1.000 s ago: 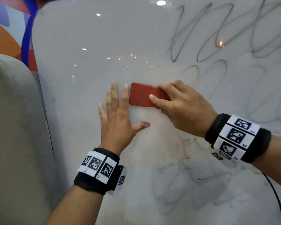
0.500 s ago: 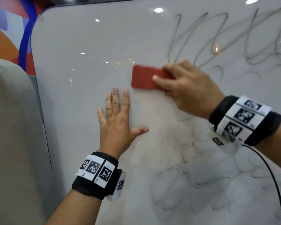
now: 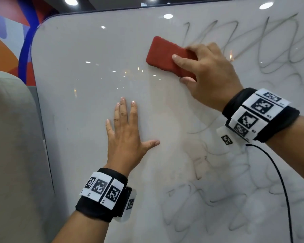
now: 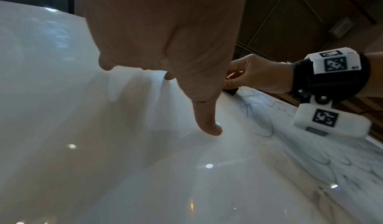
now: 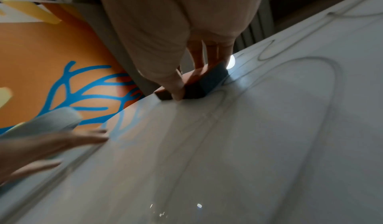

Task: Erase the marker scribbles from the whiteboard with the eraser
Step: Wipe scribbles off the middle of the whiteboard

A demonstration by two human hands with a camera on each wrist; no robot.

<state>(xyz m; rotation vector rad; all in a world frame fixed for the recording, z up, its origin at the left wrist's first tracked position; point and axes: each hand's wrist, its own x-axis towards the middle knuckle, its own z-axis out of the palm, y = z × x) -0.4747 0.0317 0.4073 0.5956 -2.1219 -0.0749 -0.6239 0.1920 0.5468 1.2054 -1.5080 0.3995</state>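
Eraser: red rectangular block eraser (image 3: 167, 56) with a dark felt underside, tilted, flat against the upper middle of the board, at the left edge of the upper scribbles.
Right hand: the right hand (image 3: 209, 74) grips the eraser's right end, thumb along the near long edge and fingers curled over the far one; in the right wrist view the fingertips (image 5: 178, 93) press down beside the dark felt face (image 5: 209, 81).
Left hand: the left hand (image 3: 125, 135) lies flat on the board below and left of the eraser, well apart from it, fingers straight and close together, thumb spread out to the right; it holds nothing. In the left wrist view the thumb tip (image 4: 213, 129) touches the glossy surface.
Whiteboard: large glossy white whiteboard (image 3: 88, 88) with rounded corners and a dark rim, reflecting ceiling lights.
Scribbles: grey looping marker scribbles (image 3: 263, 48) run across the upper right; fainter, smeared loops (image 3: 218, 199) cover the lower right. The left half looks bare.
Wrists: black wrist bands with white coded tags (image 3: 102, 190) on both arms.
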